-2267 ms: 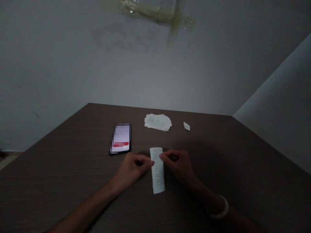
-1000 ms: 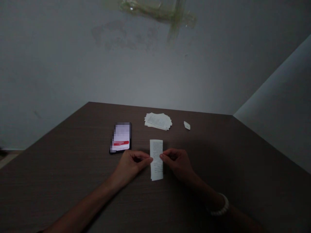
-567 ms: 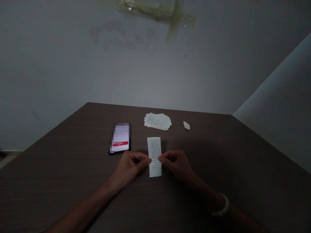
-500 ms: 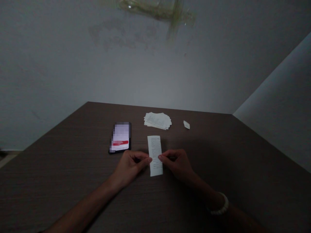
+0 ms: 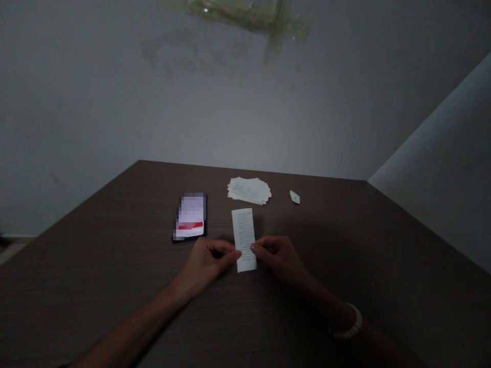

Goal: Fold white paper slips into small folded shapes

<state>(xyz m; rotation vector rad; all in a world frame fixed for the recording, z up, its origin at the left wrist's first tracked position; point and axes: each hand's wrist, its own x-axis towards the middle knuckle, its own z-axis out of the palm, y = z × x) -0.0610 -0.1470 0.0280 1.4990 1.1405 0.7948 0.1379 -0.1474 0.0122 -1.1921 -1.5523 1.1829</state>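
Observation:
A narrow white strip of printed paper [image 5: 244, 232] is held upright in the middle, its long side running away from me. My left hand [image 5: 205, 263] pinches its left edge between thumb and fingers, low on the strip. On the opposite edge, my right hand [image 5: 280, 258] grips the paper the same way, with the thumb on top. Lines of small print cover the face of the strip, too small to read. The fingertips behind the paper are hidden.
Behind the strip lies a fanned pile of printed papers [image 5: 250, 190]. To its right is a small folded white scrap [image 5: 294, 197]. A phone [image 5: 192, 214] with a lit screen rests left of the strip. The brown table [image 5: 115, 245] meets a grey wall [image 5: 245, 117].
The strip of paper has shifted slightly away from me between my fingers, so its lower end sits closer to my thumbs. Both hands stay almost where they were.

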